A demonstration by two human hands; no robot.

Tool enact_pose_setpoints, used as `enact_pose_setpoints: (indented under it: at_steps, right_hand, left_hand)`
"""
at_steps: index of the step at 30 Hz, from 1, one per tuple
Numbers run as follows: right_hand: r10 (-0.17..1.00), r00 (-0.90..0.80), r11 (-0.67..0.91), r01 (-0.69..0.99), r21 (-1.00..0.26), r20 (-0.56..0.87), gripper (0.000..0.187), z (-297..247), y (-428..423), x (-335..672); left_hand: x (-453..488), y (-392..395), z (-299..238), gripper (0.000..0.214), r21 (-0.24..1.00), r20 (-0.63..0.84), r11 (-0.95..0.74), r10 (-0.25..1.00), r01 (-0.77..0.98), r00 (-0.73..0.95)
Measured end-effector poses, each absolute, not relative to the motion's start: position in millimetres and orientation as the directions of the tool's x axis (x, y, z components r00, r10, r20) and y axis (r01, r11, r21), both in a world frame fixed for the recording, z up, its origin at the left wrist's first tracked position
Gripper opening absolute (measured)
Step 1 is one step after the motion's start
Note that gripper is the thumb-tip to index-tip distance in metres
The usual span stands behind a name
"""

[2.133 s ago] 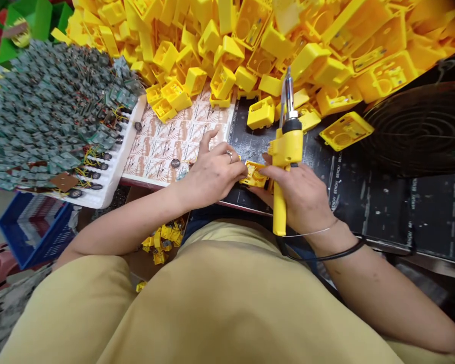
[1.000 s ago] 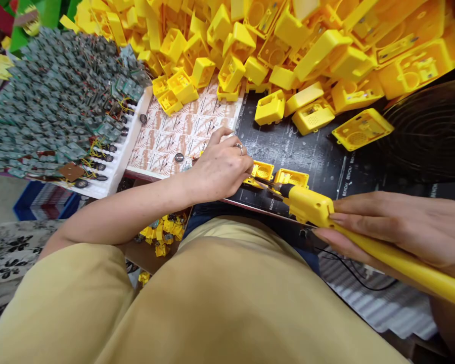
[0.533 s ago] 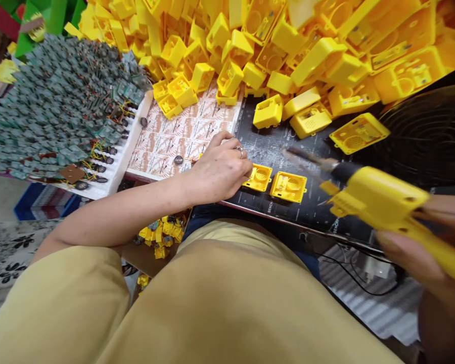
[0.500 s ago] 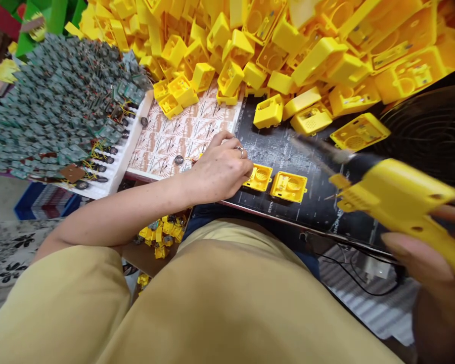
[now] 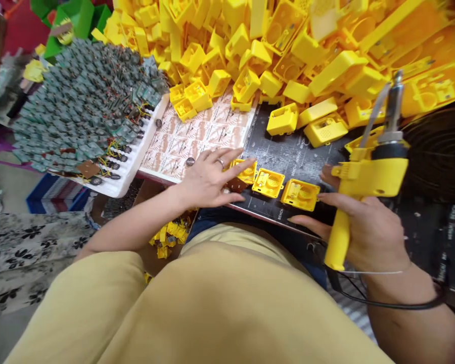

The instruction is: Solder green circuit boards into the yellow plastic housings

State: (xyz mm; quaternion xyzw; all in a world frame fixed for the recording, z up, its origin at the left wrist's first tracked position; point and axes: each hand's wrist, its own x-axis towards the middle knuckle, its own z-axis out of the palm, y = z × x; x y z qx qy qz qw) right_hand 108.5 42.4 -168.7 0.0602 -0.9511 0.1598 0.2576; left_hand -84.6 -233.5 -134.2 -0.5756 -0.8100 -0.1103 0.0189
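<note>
My left hand (image 5: pixel 208 177) lies over the left end of a row of three yellow plastic cases, its fingers spread and holding nothing. Partly beneath it is the leftmost case (image 5: pixel 250 173), with a brown circuit board (image 5: pixel 236 185) between thumb and forefinger. The middle case (image 5: pixel 268 183) and the right case (image 5: pixel 301 194) lie with their hollow insides up, speaker grilles showing. In my right hand (image 5: pixel 375 227) is a yellow pistol-shaped soldering gun (image 5: pixel 375 177), its metal tip pointing up. The right hand's fingertips reach close to the right case; contact is unclear.
A large heap of yellow cases (image 5: pixel 242 45) covers the back of the bench. At left, many grey-green circuit boards (image 5: pixel 87 101) stand on a white foam tray (image 5: pixel 131 169). A small round black part (image 5: pixel 190 162) lies by my left hand. A black cable (image 5: pixel 398 305) hangs below the right wrist.
My left hand's fingers have spread, exposing the leftmost case and brown board. My right hand has come left towards the cases, and the soldering gun has swung from pointing left to pointing up.
</note>
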Motion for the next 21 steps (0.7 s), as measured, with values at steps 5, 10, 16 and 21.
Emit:
enact_pose_setpoints:
  at_steps: [5,10,16,21]
  right_hand:
    - [-0.088,-0.873,0.933,-0.242,-0.268,0.48,0.041,-179.0,33.6,100.9]
    - [-0.076,-0.839,0.941,-0.238,-0.238,0.539,0.04,-184.7,30.3,92.7]
    - [-0.142,-0.806,0.934,-0.301,-0.192,0.575,0.04,-187.9,24.5,88.4]
    - [-0.109,-0.794,0.915,-0.316,-0.253,0.598,0.027,-187.0,19.0,79.2]
  left_hand:
    - [-76.7,-280.6,-121.9,0.046,0.051,0.333,0.307,0.892,0.95,-0.306]
    - [-77.2,-364.3,-39.5,0.053,-0.013,-0.256,0.487,0.842,0.873,-0.474]
    - [-160.2,-275.6,-91.0,0.065,0.025,0.219,0.751,0.64,0.66,-0.737]
    - [-228.2,-218.4,-140.5,0.078,0.055,0.193,0.891,0.433,0.45,-0.88]
